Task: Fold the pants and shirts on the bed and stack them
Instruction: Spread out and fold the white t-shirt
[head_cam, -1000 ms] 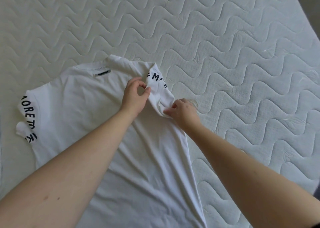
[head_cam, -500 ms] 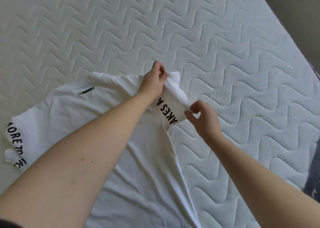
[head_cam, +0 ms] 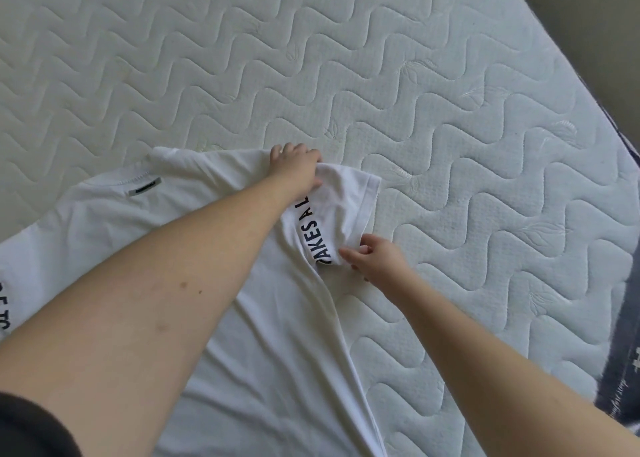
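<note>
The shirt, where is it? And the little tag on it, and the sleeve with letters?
white shirt (head_cam: 277, 370), head view, on its body.
neck tag (head_cam: 144, 192), head view, its middle.
lettered sleeve (head_cam: 341, 202), head view, plain cloth beside the letters.

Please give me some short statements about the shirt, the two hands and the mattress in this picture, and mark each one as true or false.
1. The white T-shirt lies spread on the quilted mattress. True.
2. The left hand holds the shirt at the shoulder, by the top of the sleeve. True.
3. The right hand rests flat on the mattress, away from the shirt. False: it pinches the lower edge of the sleeve.
4. The sleeve carries black printed letters. True.
5. The shirt is already folded into a small square. False: its body is still spread out and wrinkled.
6. A stack of folded pants lies beside the shirt. False: no such stack is in view.
</note>
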### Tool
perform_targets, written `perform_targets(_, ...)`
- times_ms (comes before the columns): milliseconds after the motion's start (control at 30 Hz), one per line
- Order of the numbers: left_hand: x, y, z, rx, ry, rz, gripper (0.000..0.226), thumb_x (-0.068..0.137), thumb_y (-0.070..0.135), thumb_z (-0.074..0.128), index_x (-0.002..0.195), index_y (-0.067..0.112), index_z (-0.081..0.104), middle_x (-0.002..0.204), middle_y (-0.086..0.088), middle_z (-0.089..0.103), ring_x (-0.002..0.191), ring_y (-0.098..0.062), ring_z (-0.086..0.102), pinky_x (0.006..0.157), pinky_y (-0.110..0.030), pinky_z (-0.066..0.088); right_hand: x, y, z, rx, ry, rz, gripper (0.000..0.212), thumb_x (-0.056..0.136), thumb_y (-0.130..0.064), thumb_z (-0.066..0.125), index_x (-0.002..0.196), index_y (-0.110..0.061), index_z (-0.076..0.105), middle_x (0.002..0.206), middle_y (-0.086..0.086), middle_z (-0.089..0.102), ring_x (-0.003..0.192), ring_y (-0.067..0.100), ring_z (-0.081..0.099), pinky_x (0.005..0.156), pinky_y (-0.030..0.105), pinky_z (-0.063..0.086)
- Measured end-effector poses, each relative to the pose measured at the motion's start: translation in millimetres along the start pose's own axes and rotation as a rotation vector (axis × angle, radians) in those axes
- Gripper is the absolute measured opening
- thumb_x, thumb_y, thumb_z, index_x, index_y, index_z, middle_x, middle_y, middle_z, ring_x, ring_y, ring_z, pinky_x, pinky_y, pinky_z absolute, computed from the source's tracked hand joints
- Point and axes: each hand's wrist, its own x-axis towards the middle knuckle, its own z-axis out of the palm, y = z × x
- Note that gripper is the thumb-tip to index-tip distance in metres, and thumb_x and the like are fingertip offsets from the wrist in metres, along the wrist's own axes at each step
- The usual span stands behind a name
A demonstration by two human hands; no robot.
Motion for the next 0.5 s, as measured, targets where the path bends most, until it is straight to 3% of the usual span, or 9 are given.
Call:
perform_targets(100, 4.9, 1.4, -8.4, -0.042, 0.022, 0.006, 0.027, 0.093, 0.036, 0.059, 0.118, 0.026, 0.059, 0.127, -0.005, 0.055, 0.124, -0.026, 0.044, 0.107, -0.035, 0.023, 0.3, -14.1, 2.3, 0.059, -0.038, 0.049, 0.016, 0.086, -0.026, 0.071, 0.092, -0.013, 0.063, 0.083, 0.005, 0.071, 0.079, 0.022, 0.069, 0.065, 0.034, 0.057)
perform_targets(167, 5.6, 3.9, -13.2, -0.178, 0.026, 0.023, 0.019, 0.096, 0.031, 0.055, 0.113, 0.024, 0.056, 0.118, -0.004, 0.063, 0.116, -0.027, 0.052, 0.095, -0.032, 0.029, 0.1, -20.0, 1.2, 0.145, 0.004, 0.033, 0.021, 0.086, -0.017, 0.066, 0.104, -0.006, 0.065, 0.088, 0.009, 0.073, 0.078, 0.022, 0.069, 0.074, 0.040, 0.060)
perform_targets(233, 6.1, 4.1, -16.8, -0.284, 0.052, 0.049, 0.013, 0.096, 0.027, 0.053, 0.108, 0.023, 0.053, 0.107, -0.003, 0.066, 0.106, -0.028, 0.057, 0.084, -0.031, 0.028, 1.6, -20.7, -1.5, 0.121, 0.135, -0.055, 0.014, 0.084, -0.012, 0.064, 0.096, -0.004, 0.062, 0.079, 0.008, 0.068, 0.068, 0.019, 0.061, 0.065, 0.036, 0.055)
perform_targets(267, 6.1, 3.9, -18.0, -0.316, 0.079, 0.061, 0.011, 0.095, 0.026, 0.053, 0.105, 0.023, 0.052, 0.101, -0.002, 0.066, 0.102, -0.028, 0.058, 0.082, -0.030, 0.028, 1.9, -20.7, -2.7, 0.101, 0.208, -0.083, 0.010, 0.083, -0.012, 0.065, 0.086, -0.008, 0.057, 0.071, 0.004, 0.062, 0.062, 0.016, 0.054, 0.058, 0.027, 0.047)
perform_targets(333, 7.0, 3.5, -17.6, -0.379, 0.142, 0.059, 0.008, 0.093, 0.022, 0.054, 0.100, 0.025, 0.052, 0.092, 0.004, 0.062, 0.097, -0.027, 0.059, 0.084, -0.031, 0.028, 2.8, -18.7, -1.2, 0.109, 0.323, -0.086, 0.022, 0.081, -0.011, 0.067, 0.076, -0.020, 0.047, 0.066, -0.005, 0.052, 0.057, 0.010, 0.046, 0.050, 0.016, 0.035)
perform_targets(433, 7.4, 7.1, -12.3, -0.454, 0.203, 0.006, 0.015, 0.092, 0.015, 0.051, 0.098, 0.028, 0.053, 0.096, 0.006, 0.064, 0.100, -0.025, 0.059, 0.085, -0.029, 0.030, 5.4, -10.5, 4.5, 0.211, 0.419, 0.029, 0.018, 0.082, -0.009, 0.062, 0.079, -0.023, 0.050, 0.075, -0.006, 0.057, 0.067, 0.012, 0.053, 0.057, 0.024, 0.041)
perform_targets(500, 4.9, 11.1, -6.1, -0.420, 0.222, 0.019, 0.021, 0.090, 0.016, 0.051, 0.108, 0.027, 0.055, 0.108, 0.003, 0.064, 0.106, -0.026, 0.057, 0.088, -0.031, 0.033, 7.1, -3.6, 6.9, 0.240, 0.431, 0.141, 0.015, 0.082, -0.013, 0.062, 0.082, -0.022, 0.051, 0.079, -0.005, 0.059, 0.068, 0.013, 0.056, 0.055, 0.027, 0.041)
